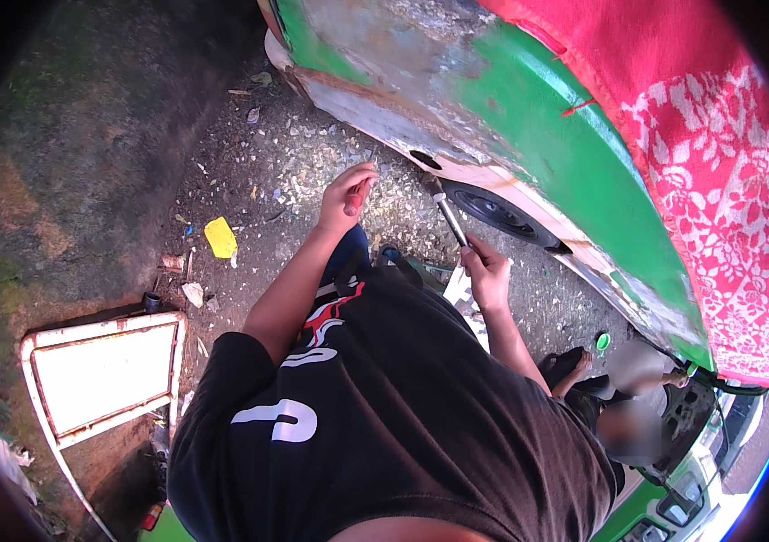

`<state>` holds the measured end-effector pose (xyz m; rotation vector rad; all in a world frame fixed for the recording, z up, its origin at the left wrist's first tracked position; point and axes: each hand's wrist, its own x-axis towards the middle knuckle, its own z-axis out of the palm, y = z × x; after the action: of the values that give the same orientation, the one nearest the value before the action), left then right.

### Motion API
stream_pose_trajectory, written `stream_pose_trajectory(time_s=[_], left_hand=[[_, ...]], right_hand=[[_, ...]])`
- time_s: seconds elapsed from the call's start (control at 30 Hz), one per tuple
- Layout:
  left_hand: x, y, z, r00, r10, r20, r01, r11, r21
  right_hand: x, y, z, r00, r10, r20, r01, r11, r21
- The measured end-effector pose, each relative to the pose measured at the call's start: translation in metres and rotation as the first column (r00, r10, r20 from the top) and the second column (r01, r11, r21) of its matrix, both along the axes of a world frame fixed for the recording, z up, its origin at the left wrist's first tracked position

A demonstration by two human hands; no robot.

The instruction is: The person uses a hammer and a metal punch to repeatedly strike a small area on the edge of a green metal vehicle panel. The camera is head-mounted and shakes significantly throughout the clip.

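Note:
My left hand (342, 203) is closed round a red-handled tool (356, 199); a thin metal tip shows above the fingers, its exact kind unclear. Further right, my right hand (488, 274) grips a hammer (449, 217) by the lower part of its shiny shaft. The hammer's head points up toward the car body (538, 108), close to the dark wheel (497, 212) and an oval hole (425, 160) in the lower panel. Whether the head touches the panel I cannot tell. The panel is green with scraped, greyish and rusty patches. My left hand is apart from the car.
A red and white floral cloth (710, 172) covers the car's upper side. Paint chips litter the ground (312, 144), with a yellow scrap (220, 238) at left. A rusty-framed white board (104, 375) stands lower left. Another person (624, 397) is at the lower right, beside a green lid (602, 341).

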<state>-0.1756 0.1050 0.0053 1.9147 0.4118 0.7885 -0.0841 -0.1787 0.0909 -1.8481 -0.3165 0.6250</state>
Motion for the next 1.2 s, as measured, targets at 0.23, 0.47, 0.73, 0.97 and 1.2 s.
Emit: stream_pose_trajectory(time_s=[0.23, 0.47, 0.73, 0.97, 1.2], left_hand=[[0.011, 0.0, -0.012, 0.999, -0.024, 0.03, 0.023, 0.999, 0.043], [0.034, -0.014, -0.03, 0.986, -0.16, 0.052, 0.164, 0.984, -0.064], [0.077, -0.031, -0.043, 0.941, -0.329, 0.083, 0.336, 0.938, -0.089], [0.11, -0.025, -0.072, 0.918, -0.395, -0.013, 0.394, 0.917, -0.061], [0.12, -0.026, -0.07, 0.899, -0.435, -0.055, 0.433, 0.9, -0.047]], right_hand=[[-0.006, -0.008, 0.005, 0.998, -0.055, -0.003, 0.055, 0.998, -0.013], [-0.009, -0.02, 0.002, 0.992, -0.123, 0.022, 0.124, 0.986, -0.112], [-0.014, -0.035, -0.002, 0.97, -0.244, 0.023, 0.245, 0.963, -0.115], [-0.004, -0.028, -0.003, 0.96, -0.273, 0.057, 0.278, 0.946, -0.165], [0.008, -0.02, -0.004, 0.96, -0.274, 0.052, 0.279, 0.938, -0.205]])
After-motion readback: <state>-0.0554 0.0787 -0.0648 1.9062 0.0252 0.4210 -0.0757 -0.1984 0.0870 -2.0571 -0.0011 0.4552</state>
